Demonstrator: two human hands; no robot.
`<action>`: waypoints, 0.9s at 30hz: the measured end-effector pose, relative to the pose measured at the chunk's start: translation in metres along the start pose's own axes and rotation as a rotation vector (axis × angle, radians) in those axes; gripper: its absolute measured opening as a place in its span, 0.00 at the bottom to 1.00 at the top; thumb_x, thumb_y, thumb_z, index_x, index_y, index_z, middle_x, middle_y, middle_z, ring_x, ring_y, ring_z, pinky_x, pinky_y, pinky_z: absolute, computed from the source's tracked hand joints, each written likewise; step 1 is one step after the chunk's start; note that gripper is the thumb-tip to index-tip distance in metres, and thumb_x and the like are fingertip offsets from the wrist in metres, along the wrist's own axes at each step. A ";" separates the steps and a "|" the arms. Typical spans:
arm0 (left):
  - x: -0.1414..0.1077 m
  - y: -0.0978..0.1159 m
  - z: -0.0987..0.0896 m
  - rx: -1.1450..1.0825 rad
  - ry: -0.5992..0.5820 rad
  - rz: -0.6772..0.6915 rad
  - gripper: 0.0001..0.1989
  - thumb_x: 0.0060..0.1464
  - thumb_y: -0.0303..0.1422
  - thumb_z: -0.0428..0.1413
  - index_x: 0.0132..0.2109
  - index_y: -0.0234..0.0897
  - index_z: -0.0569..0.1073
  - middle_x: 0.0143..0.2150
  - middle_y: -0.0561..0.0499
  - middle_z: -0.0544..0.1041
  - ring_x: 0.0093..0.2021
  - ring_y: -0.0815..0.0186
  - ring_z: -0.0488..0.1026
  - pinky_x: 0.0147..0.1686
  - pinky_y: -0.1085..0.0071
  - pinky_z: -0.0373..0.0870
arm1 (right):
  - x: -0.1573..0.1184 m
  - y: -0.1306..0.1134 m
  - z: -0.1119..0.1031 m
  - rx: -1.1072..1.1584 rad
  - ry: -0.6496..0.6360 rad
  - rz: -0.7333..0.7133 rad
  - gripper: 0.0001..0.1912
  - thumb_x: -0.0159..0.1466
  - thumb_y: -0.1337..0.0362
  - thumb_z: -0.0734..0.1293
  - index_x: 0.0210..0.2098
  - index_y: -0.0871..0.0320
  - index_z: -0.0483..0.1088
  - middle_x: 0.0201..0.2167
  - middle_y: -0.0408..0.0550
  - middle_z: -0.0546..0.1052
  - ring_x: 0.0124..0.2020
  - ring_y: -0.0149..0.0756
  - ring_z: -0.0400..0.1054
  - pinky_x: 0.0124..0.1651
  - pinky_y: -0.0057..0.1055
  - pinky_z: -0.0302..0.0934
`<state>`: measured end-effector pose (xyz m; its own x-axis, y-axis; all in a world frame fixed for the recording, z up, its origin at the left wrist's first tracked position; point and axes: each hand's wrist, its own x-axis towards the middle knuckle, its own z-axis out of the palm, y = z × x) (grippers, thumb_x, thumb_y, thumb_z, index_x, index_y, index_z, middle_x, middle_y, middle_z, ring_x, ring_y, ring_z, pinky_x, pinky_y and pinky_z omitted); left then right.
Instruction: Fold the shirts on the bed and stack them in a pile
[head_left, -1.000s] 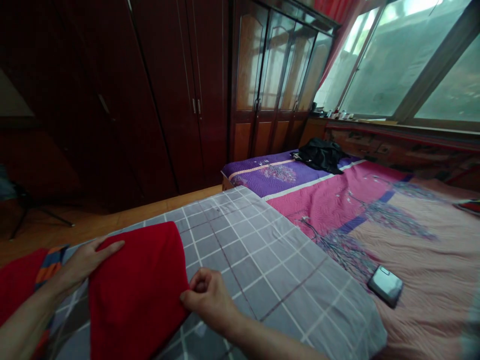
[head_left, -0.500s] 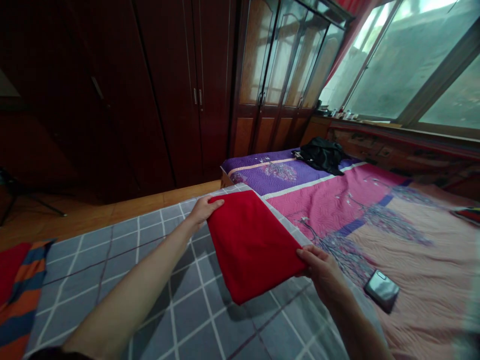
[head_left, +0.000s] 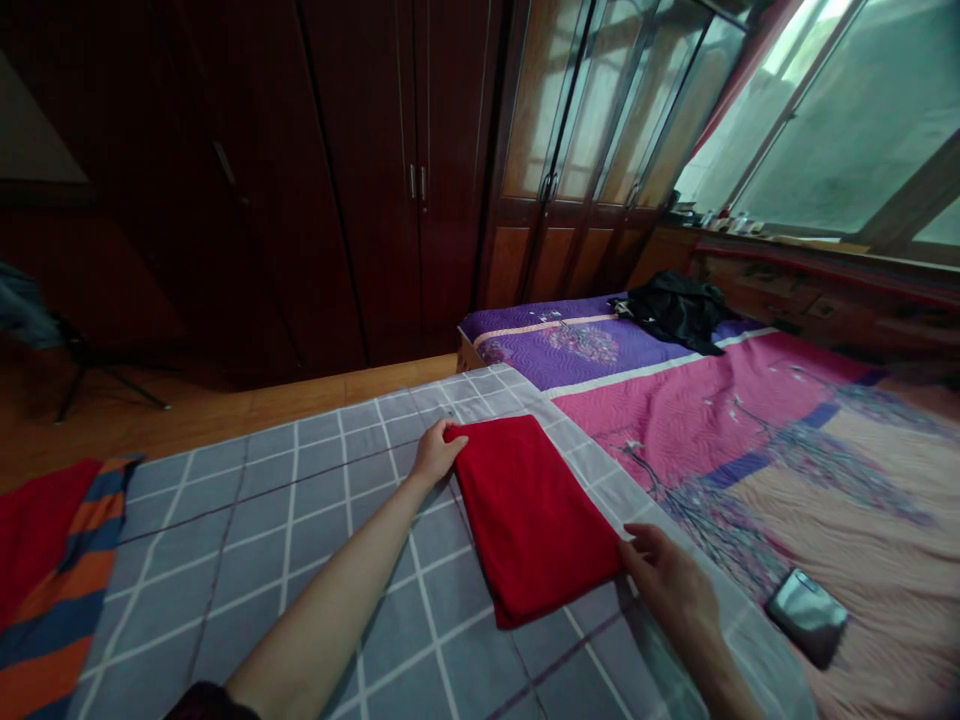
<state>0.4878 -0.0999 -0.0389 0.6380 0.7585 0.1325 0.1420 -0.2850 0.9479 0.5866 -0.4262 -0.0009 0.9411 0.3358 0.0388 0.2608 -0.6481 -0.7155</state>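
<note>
A folded red cloth (head_left: 536, 520) lies on the grey checked bedspread (head_left: 315, 530). At its far left corner my left hand (head_left: 437, 452) pinches the edge, thumb on top. My right hand (head_left: 671, 580) is beside the right corner, its thumb tip touching or nearly touching the edge and its fingers parted. Whether the cloth is a garment cannot be made out from its folds.
Red cloth with an orange and navy striped piece (head_left: 82, 560) lies at the left. On the adjoining patterned bed cover (head_left: 675, 400) are a phone (head_left: 807, 617) and a black garment (head_left: 671, 310). Dark wardrobes (head_left: 360, 200) stand behind; a tripod (head_left: 112, 370) and a partly visible person (head_left: 26, 310) are at far left.
The red cloth has gone down from just above the bedspread onto it. My right hand has loosened at its corner, while my left still holds. The view has shifted slightly left.
</note>
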 end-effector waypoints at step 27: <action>0.002 0.004 0.006 0.128 0.041 -0.060 0.17 0.49 0.39 0.57 0.47 0.42 0.74 0.44 0.45 0.78 0.45 0.57 0.74 0.47 0.64 0.69 | 0.052 -0.048 0.150 -0.461 -0.159 -1.168 0.25 0.55 0.58 0.52 0.44 0.46 0.74 0.57 0.53 0.67 0.66 0.61 0.38 0.54 0.69 0.44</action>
<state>0.4941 -0.1034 -0.0362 0.5942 0.7991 0.0911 0.2758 -0.3089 0.9102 0.5906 -0.2751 -0.0697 0.0725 0.9244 0.3744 0.9970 -0.0773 -0.0021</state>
